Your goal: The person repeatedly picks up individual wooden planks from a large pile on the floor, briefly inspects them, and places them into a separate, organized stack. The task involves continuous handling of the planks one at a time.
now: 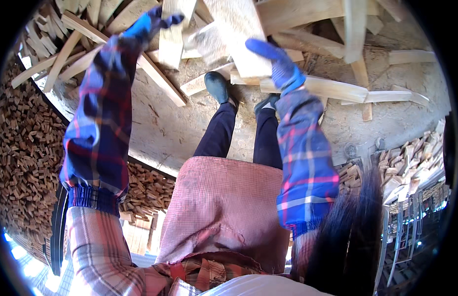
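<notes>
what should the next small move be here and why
Perhaps bring the left gloved hand over to steady the wide wooden board: only the right gloved hand appears at its edge, and its lower end shows near the shoes.

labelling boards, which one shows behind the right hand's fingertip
The broad pale board slanting down from top centre; the right hand's blue fingertip overlaps this one alone.

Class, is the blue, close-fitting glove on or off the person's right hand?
On: the blue glove covers the right hand, reaching the wrist.
</notes>
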`<state>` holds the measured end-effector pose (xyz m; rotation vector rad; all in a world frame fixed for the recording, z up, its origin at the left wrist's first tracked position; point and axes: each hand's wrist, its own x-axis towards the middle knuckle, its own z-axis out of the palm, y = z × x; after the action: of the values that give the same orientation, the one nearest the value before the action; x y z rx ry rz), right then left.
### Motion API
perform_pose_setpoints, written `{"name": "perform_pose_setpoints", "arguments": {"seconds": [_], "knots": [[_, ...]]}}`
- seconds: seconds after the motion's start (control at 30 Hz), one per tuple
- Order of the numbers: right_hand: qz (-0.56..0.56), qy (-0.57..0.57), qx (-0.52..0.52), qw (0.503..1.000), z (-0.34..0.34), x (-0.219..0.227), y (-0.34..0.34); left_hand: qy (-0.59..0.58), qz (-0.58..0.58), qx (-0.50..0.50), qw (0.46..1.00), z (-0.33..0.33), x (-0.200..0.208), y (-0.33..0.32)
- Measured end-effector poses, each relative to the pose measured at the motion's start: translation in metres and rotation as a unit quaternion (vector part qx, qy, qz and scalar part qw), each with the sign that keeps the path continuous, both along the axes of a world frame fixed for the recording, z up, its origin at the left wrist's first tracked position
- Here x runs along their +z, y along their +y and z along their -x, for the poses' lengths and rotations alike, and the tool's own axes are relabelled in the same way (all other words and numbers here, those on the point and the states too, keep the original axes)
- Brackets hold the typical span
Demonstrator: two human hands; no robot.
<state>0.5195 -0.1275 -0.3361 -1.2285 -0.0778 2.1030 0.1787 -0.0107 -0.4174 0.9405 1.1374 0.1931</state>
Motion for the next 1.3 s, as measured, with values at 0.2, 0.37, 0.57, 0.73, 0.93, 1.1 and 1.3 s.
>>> {"name": "perform_pose_setpoints", "arguments": {"seconds": [0.2, 0.37, 0.57, 0.73, 0.93, 1.1, 1.3], "knots": [[0.074, 0.050, -0.007, 0.996, 0.005, 0.122, -0.013, 0.040, 0.130, -0.011, 0.991, -0.050, 0.163, -0.053], [0.062, 0.148, -0.022, 0.987, 0.015, 0.198, -0.010, -0.429, 0.316, 0.270, 0.802, -0.070, 0.224, -0.116], [0.053, 0.089, 0.023, 0.994, 0.013, 0.257, -0.035, -0.297, 0.360, 0.307, 0.829, -0.076, 0.322, -0.133], [0.110, 0.102, -0.043, 0.988, 0.011, 0.272, -0.105, -0.338, 0.414, 0.294, 0.793, -0.098, 0.357, -0.159], [0.172, 0.146, 0.002, 0.974, 0.004, 0.317, -0.183, -0.103, 0.527, 0.111, 0.836, -0.132, 0.385, -0.206], [0.224, 0.010, -0.095, 0.970, 0.020, 0.305, -0.277, -0.141, 0.533, 0.092, 0.829, -0.158, 0.406, -0.272], [0.202, -0.262, 0.026, 0.943, 0.029, 0.307, -0.321, 0.020, 0.442, 0.052, 0.895, -0.165, 0.376, -0.324]]}}
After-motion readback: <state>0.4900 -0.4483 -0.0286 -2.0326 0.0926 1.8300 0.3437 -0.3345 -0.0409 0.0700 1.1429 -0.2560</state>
